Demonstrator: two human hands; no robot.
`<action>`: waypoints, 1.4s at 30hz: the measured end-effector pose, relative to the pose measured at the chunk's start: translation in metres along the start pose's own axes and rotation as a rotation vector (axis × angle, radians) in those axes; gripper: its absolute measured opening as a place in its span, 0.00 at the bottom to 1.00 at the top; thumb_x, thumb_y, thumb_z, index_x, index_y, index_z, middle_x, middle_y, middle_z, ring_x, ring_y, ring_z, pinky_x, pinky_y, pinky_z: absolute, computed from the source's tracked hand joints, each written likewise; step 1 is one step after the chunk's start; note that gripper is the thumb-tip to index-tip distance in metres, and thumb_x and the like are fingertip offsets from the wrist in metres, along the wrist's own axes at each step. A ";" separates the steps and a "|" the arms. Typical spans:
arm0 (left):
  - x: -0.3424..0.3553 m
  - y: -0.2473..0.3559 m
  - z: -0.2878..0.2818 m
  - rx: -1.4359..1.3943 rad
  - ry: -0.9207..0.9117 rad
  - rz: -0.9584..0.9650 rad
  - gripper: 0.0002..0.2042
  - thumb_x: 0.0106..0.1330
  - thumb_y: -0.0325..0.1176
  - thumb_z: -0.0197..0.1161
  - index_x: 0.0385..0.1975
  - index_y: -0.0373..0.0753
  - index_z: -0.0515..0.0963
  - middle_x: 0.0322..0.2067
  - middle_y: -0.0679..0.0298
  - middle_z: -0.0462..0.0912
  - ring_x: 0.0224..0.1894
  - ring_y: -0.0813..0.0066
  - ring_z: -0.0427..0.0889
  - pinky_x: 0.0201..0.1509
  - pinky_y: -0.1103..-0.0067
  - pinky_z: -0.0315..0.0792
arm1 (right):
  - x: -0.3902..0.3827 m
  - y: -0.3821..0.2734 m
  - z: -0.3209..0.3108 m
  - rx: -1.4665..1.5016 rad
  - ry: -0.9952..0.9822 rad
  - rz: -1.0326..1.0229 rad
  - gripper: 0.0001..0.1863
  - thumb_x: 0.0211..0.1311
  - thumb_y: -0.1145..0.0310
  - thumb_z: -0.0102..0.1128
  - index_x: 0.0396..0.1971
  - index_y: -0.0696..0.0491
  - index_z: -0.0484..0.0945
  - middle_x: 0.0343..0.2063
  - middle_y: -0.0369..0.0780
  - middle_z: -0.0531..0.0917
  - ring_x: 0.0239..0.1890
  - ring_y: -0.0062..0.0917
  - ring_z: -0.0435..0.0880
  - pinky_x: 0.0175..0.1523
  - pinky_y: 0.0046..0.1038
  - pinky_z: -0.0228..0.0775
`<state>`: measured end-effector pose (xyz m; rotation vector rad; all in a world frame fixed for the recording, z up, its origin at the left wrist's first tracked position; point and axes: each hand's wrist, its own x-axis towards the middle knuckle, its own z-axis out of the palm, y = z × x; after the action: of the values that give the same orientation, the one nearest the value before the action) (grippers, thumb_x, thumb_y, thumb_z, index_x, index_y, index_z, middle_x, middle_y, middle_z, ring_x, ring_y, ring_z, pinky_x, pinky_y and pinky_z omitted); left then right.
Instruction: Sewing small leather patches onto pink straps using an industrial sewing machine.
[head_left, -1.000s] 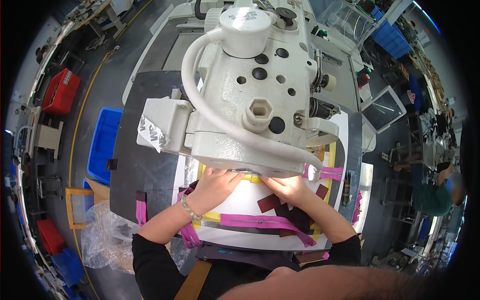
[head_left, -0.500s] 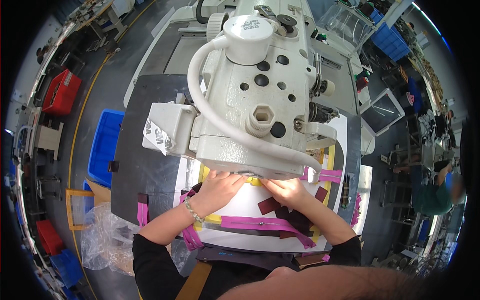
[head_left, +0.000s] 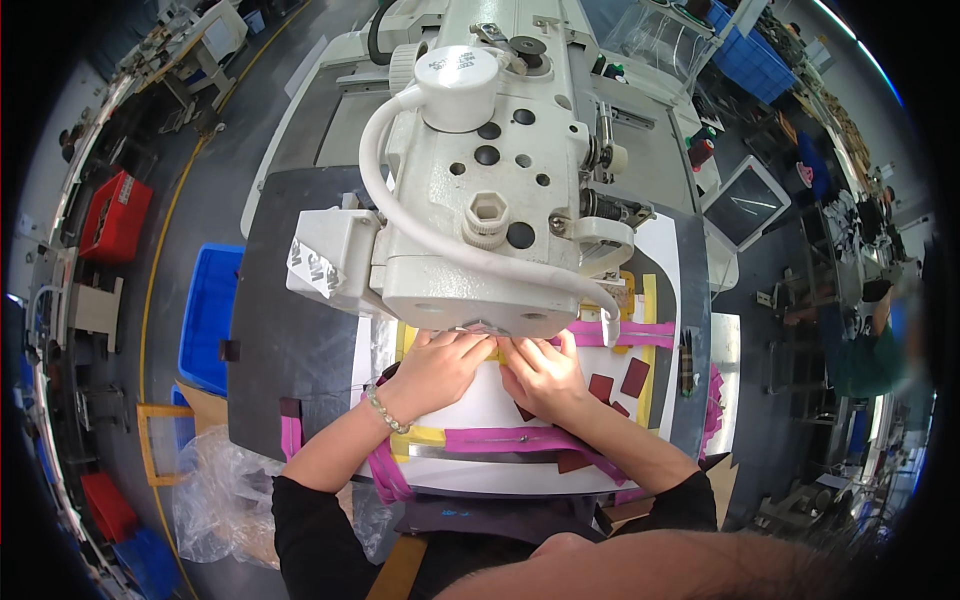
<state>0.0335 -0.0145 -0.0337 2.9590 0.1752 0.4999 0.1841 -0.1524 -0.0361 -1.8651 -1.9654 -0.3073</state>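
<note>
While flat under the machine head (head_left: 480,190), white template (head_left: 480,415) sits on dark surface (head_left: 290,340). Left hand (head_left: 437,368) pressing it, fingers together; right hand (head_left: 545,375) likewise, fingertips pinning pink tape (head_left: 640,333) near needle.

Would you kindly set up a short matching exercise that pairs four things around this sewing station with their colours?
Things:
1. sewing machine
2. crate on the floor
3. tape strips on the template
4. bracelet on the left hand's wrist

Colours:
A. blue
B. pale beads
C. white
D. magenta

Pairs: 1-C, 2-A, 3-D, 4-B
</note>
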 end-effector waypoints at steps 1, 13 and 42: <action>0.001 0.000 -0.001 0.002 -0.001 0.007 0.17 0.54 0.31 0.59 0.46 0.47 0.76 0.38 0.75 0.80 0.34 0.76 0.77 0.44 0.68 0.62 | 0.000 -0.001 0.000 -0.025 -0.018 0.007 0.19 0.44 0.67 0.64 0.39 0.57 0.78 0.39 0.43 0.79 0.46 0.29 0.79 0.52 0.35 0.61; -0.001 0.006 0.001 0.084 -0.054 0.025 0.17 0.54 0.32 0.58 0.46 0.44 0.75 0.50 0.72 0.76 0.47 0.75 0.74 0.51 0.67 0.59 | 0.009 -0.010 0.003 -0.142 0.003 0.022 0.19 0.45 0.68 0.58 0.40 0.60 0.78 0.32 0.41 0.74 0.40 0.31 0.77 0.50 0.34 0.63; -0.013 0.013 -0.001 0.256 -0.010 -0.064 0.19 0.60 0.32 0.51 0.52 0.41 0.74 0.47 0.64 0.76 0.52 0.74 0.73 0.49 0.74 0.61 | 0.007 -0.008 0.012 -0.265 0.025 -0.059 0.20 0.42 0.70 0.59 0.39 0.60 0.78 0.32 0.40 0.73 0.38 0.30 0.79 0.51 0.36 0.65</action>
<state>0.0218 -0.0287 -0.0353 3.1906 0.3571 0.4880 0.1740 -0.1415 -0.0426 -1.9519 -2.0479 -0.6326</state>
